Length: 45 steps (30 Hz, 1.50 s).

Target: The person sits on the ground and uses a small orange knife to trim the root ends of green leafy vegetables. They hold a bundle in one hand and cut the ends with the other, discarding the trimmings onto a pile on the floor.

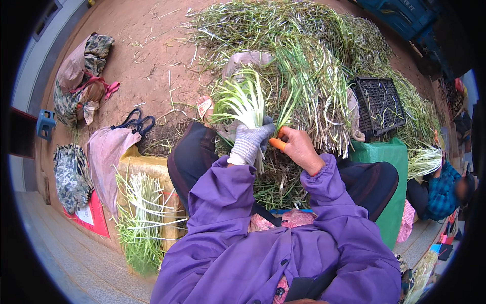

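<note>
My left hand [248, 142], in a striped grey and white work glove, is closed around a bunch of pale green and white leafy stalks [248, 102]. Close beside it, my right hand [298, 146] wears orange finger covers on the thumb and a finger. It pinches the lower end of a few longer green stalks [290, 106]. Just beyond both hands lies a layer of uncleaned stalks [326, 102], their whitish root ends towards me. Tied bundles of white and green stalks [142, 212] rest on a tan wrapped block at my left.
A large heap of stalks [303, 22] spreads across the ground ahead. At right are a black plastic crate [381, 104], a green covered block [381, 182] and a co-worker [444, 193] holding stalks. Camouflage cloths [72, 174], a pink sack [112, 152] and a blue stool [46, 124] are at left.
</note>
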{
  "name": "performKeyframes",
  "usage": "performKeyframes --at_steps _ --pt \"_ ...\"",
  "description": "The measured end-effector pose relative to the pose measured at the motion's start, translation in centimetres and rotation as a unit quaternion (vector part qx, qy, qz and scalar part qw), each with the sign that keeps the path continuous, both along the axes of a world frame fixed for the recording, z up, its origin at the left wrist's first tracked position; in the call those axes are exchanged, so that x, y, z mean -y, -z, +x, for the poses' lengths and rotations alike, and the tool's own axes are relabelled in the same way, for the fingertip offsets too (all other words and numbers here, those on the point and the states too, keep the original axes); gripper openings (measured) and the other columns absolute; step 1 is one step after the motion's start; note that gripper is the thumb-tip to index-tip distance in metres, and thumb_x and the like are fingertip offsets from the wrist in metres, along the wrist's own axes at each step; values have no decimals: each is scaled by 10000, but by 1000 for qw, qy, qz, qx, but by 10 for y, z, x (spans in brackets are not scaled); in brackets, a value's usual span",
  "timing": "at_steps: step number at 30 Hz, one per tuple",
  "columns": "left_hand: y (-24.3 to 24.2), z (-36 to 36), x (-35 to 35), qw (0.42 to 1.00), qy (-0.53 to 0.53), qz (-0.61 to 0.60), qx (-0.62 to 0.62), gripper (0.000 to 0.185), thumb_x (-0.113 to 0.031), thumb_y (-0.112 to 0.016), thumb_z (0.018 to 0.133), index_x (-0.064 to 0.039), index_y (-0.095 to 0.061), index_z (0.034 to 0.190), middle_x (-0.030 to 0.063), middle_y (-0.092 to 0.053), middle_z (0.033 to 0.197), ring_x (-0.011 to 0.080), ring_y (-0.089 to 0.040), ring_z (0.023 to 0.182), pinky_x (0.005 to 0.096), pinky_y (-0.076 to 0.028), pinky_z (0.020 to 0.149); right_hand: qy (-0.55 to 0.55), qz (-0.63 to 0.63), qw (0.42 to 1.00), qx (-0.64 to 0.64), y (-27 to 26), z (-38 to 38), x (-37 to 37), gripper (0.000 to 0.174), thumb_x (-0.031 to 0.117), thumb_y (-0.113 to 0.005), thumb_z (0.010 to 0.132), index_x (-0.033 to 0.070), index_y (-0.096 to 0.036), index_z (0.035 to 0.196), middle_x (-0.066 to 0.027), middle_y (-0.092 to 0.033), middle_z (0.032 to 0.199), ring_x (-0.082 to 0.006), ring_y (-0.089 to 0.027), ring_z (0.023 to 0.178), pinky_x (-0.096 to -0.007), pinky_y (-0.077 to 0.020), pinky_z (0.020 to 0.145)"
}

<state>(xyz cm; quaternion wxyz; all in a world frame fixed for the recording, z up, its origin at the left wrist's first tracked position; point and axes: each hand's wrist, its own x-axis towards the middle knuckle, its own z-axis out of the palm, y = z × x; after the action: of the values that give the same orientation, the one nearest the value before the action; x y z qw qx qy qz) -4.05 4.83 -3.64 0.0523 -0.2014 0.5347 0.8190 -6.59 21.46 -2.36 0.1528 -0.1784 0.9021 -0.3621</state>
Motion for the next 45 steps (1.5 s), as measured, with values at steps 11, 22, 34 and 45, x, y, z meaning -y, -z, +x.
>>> performKeyframes --at_steps 11,22,34,45 --pt "5 -1 -9 998 13 -60 13 160 -110 -739 773 -25 -656 880 20 -604 656 98 -518 475 247 -398 419 -13 14 1000 -5 -5 1 -3 212 217 -729 831 36 -631 883 -103 -634 674 -224 -612 577 -348 -465 551" --pt "12 -4 3 995 -81 41 32 233 -99 -745 795 -52 -621 987 7 -565 600 104 -509 425 244 -415 378 -42 -18 995 91 37 24 -23 205 228 -692 865 32 -632 859 -94 -641 663 -200 -624 588 -339 -471 559" --pt "4 -2 1 998 -62 6 13 214 -122 -741 803 -50 -637 975 5 -583 619 98 -510 433 237 -403 383 -2 -104 988 114 21 24 -33 299 278 -646 902 57 -661 1104 -82 -697 905 -179 -658 748 -305 -515 668" --pt "14 -6 -12 994 -32 -103 -32 206 -119 -732 787 -46 -644 957 10 -569 573 106 -492 388 252 -368 366 133 -395 872 257 11 -19 -5 243 261 -638 935 87 -613 1103 -5 -657 1006 -99 -623 909 -291 -516 785"
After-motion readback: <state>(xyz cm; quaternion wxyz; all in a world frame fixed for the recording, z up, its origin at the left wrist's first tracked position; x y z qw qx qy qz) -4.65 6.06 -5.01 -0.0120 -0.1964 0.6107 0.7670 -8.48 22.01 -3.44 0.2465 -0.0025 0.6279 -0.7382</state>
